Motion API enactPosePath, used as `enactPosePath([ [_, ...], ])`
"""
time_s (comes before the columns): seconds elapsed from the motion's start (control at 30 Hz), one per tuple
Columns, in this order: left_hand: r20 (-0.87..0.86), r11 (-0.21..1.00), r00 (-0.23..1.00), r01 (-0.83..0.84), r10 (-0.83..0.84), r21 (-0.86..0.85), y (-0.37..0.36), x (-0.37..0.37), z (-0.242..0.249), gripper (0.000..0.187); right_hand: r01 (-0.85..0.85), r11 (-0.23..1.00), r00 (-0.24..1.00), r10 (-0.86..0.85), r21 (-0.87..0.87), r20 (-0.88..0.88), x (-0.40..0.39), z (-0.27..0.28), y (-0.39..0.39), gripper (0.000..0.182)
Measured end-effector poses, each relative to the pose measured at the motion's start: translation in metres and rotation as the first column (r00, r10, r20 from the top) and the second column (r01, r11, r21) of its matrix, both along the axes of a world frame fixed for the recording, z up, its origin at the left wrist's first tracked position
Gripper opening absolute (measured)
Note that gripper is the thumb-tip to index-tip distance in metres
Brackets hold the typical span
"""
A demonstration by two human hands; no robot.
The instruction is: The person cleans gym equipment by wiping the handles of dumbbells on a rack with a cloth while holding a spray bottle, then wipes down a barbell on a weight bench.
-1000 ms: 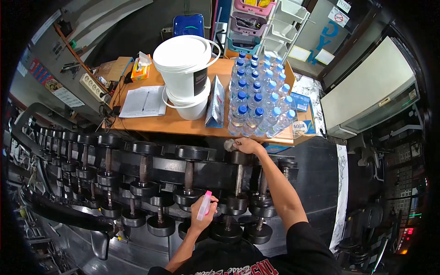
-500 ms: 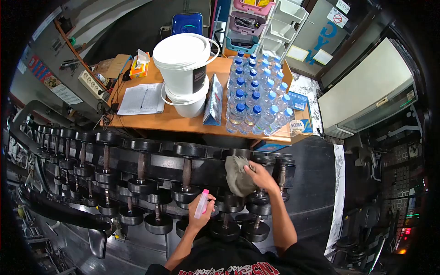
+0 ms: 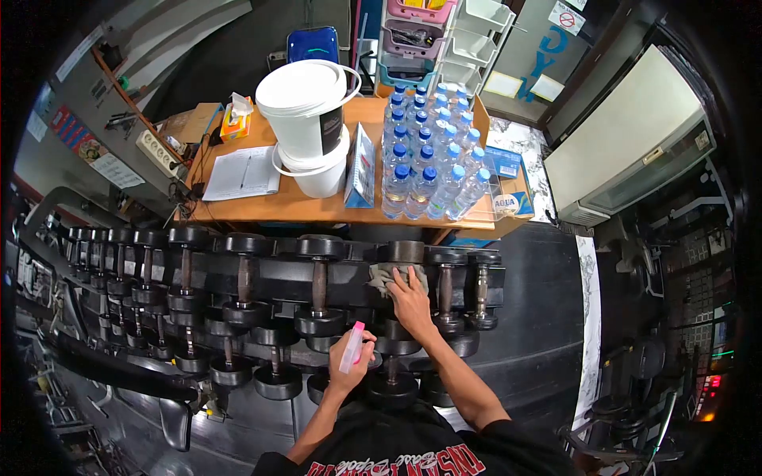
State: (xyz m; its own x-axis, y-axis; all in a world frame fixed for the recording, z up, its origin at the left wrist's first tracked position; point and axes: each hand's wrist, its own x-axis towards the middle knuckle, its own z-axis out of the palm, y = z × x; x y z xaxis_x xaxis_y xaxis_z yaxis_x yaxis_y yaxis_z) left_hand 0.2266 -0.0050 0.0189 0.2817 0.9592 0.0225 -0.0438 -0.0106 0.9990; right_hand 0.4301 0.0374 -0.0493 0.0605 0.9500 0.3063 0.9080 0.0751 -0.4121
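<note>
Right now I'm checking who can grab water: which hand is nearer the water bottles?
Right. The right hand presses a grey cloth on the dumbbell rack just below the water bottles; the left hand, holding a pink spray bottle, sits lower, farther away.

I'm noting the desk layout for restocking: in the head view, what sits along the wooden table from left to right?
Power strip → tissue box → open notebook → stacked white buckets → upright blue booklet → block of water bottles → blue carton at the right corner of the wooden table.
</note>
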Motion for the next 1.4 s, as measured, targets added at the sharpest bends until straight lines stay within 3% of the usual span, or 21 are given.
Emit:
enactPosePath([
  [0.03,0.024,1.0,1.0,0.001,-0.001,0.004,-0.002,-0.001,0.002,0.008,-0.022,1.0,0.989,0.02,0.013,0.147,-0.003,0.0,0.003,0.021],
  [0.07,0.02,1.0,1.0,-0.006,0.005,0.006,-0.004,-0.003,0.003,0.008,-0.029,0.999,0.989,0.027,0.016,0.143,-0.004,0.0,0.004,0.021],
  [0.2,0.02,1.0,1.0,-0.023,0.023,-0.019,-0.014,-0.008,0.0,0.008,-0.123,0.99,0.992,0.123,-0.074,0.006,0.013,0.003,-0.014,0.024],
  [0.27,0.036,0.999,0.999,-0.024,0.025,-0.038,-0.015,-0.009,-0.003,0.008,-0.155,0.898,0.982,0.096,-0.411,-0.161,0.016,0.023,-0.028,0.022],
  [0.33,0.038,0.999,0.999,-0.02,0.021,-0.038,-0.018,-0.011,-0.004,0.009,-0.211,0.894,0.969,0.138,-0.394,-0.205,0.03,0.026,-0.04,0.023],
  [0.4,0.02,0.999,1.0,-0.019,0.02,-0.027,-0.018,-0.012,-0.004,0.009,-0.268,0.806,0.938,0.094,-0.528,-0.333,0.045,0.027,-0.038,0.023],
  [0.47,-0.002,1.0,1.0,-0.02,0.02,-0.013,-0.017,-0.013,-0.003,0.009,-0.213,0.894,0.881,0.001,-0.395,-0.473,0.052,0.041,-0.029,0.021],
  [0.53,-0.049,0.999,0.999,-0.004,0.005,0.032,-0.017,-0.015,-0.003,0.009,-0.061,0.903,0.858,-0.17,-0.424,-0.485,0.041,0.066,-0.022,0.02],
  [0.57,-0.051,1.0,0.999,-0.006,0.007,0.03,-0.017,-0.016,-0.004,0.009,-0.064,0.902,0.857,-0.169,-0.426,-0.487,0.032,0.068,-0.024,0.02],
  [0.63,-0.026,1.0,1.0,-0.001,0.002,0.021,-0.017,-0.017,-0.005,0.011,-0.019,0.953,0.933,-0.092,-0.303,-0.348,0.01,0.065,-0.033,0.016],
  [0.67,-0.027,1.0,1.0,0.001,0.0,0.021,-0.017,-0.018,-0.006,0.011,-0.1,0.982,0.966,0.056,-0.163,-0.254,0.001,0.053,-0.04,0.012],
  [0.73,-0.029,1.0,1.0,0.01,-0.01,0.016,-0.016,-0.02,-0.007,0.011,-0.266,0.955,0.961,0.273,-0.134,0.038,-0.013,0.005,-0.058,0.015],
  [0.93,-0.015,0.999,0.999,-0.051,0.051,0.0,-0.015,-0.02,0.002,0.008,-0.253,0.949,0.924,0.294,-0.188,0.244,-0.03,0.004,-0.069,0.03],
  [1.03,-0.015,0.999,0.999,-0.052,0.052,-0.015,-0.016,-0.022,0.0,0.007,-0.324,0.934,0.911,0.351,-0.149,0.216,-0.026,0.007,-0.089,0.028],
  [1.2,-0.019,0.998,0.998,-0.06,0.06,0.016,-0.019,-0.023,-0.001,0.006,-0.286,0.949,0.95,0.299,-0.133,0.091,-0.028,-0.003,-0.128,0.025],
  [1.33,-0.013,0.999,0.999,-0.042,0.042,0.008,-0.023,-0.021,0.0,0.006,-0.199,0.971,0.98,0.2,-0.134,-0.002,-0.031,-0.019,-0.158,0.022],
  [1.4,-0.041,0.999,0.999,-0.035,0.036,0.025,-0.026,-0.022,0.0,0.006,-0.081,0.989,0.988,0.064,-0.123,-0.14,-0.029,-0.028,-0.17,0.022],
])
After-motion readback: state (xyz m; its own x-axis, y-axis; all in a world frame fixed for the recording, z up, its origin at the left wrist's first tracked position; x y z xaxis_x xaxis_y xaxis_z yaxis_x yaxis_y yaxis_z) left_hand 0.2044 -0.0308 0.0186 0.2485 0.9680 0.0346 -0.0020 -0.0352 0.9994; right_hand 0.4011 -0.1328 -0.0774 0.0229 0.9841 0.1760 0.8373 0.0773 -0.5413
